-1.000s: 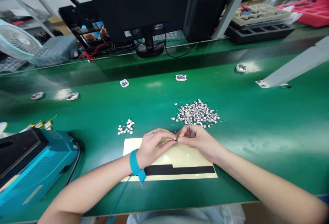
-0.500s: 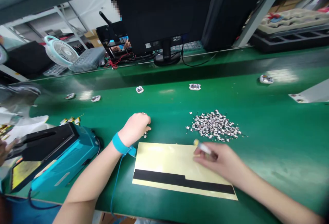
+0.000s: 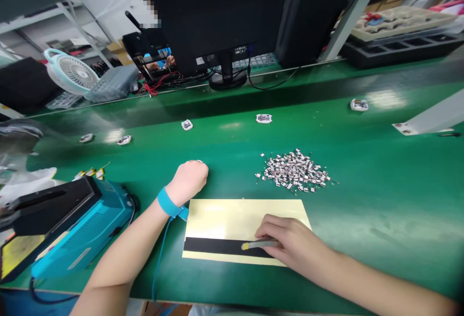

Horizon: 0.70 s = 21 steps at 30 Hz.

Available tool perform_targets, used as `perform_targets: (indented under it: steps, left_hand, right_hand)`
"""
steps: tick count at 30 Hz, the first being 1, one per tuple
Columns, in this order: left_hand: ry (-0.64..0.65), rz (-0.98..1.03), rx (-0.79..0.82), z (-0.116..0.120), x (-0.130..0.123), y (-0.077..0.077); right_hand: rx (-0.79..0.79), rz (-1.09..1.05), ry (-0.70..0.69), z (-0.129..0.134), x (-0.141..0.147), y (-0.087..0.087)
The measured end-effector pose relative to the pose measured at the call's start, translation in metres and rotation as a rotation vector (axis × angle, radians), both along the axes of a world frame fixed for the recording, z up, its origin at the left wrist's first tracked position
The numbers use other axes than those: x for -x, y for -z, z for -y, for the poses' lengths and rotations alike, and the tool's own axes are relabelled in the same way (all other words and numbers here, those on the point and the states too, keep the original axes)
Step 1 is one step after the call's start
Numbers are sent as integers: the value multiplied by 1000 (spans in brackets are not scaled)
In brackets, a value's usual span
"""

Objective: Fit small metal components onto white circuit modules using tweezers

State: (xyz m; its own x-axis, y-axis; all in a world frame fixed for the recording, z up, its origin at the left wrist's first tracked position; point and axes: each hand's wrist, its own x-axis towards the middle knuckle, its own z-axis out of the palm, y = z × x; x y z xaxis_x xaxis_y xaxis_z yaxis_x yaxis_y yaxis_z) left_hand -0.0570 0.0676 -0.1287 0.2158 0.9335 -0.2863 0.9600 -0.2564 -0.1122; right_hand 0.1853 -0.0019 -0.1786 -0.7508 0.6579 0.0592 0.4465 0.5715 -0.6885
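Note:
In the head view my right hand (image 3: 290,238) is closed around a slim grey tool with a yellow end (image 3: 258,245); its exact kind does not show. The yellow end lies over the black strip (image 3: 213,245) on a pale yellow sheet (image 3: 217,214). My left hand (image 3: 190,179) rests on the bench just beyond the sheet's left corner, fingers curled under. What those fingers hold, if anything, is hidden. A blue wrist strap (image 3: 168,203) with a cord circles the left wrist. Beyond the sheet, to the right, lies a pile of small silvery parts with dark leads (image 3: 295,171).
A teal and black machine (image 3: 83,229) stands at the left. Several white-cased units (image 3: 264,118) are spread along the back of the green bench (image 3: 224,151). Behind them are a monitor (image 3: 217,21), a fan (image 3: 72,72) and stacked trays (image 3: 398,28). A metal bracket (image 3: 431,115) juts in from the right.
My right hand has moved down and left, bringing the tool from above the sheet's upper part to the black strip. The left fingers have curled in. The view has shifted slightly.

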Motion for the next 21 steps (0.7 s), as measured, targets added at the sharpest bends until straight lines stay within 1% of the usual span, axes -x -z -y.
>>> perform_targets:
  steps: [2, 4, 7, 9, 12, 14, 15, 17, 21]
  left_hand:
    - [20, 52, -18, 2, -4, -5]
    - [39, 147, -48, 4, -7, -9]
    - [28, 412, -101, 5, -8, -12]
    - [-21, 654, -76, 5, -8, -11]
    - [-146, 1072, 79, 5, -10, -7]
    - [-227, 1340, 205, 6, -14, -3]
    - [-258, 1443, 263, 6, -17, 0]
    - [-305, 1563, 361, 8, -24, 9]
    - [-417, 1669, 521, 17, -40, 33]
  right_hand:
    - [-52, 41, -25, 4, 1, 2]
    - [-117, 85, -43, 8, 3, 5]
    - [-241, 146, -59, 14, 5, 12]
    - [-329, 173, -71, 19, 7, 18]
    - [-449, 198, -59, 27, 10, 25]
    - [-517, 210, -15, 31, 11, 27]
    - [-547, 216, 13, 33, 11, 27]
    - [-597, 225, 66, 36, 12, 26]
    - [-629, 239, 112, 39, 13, 20]
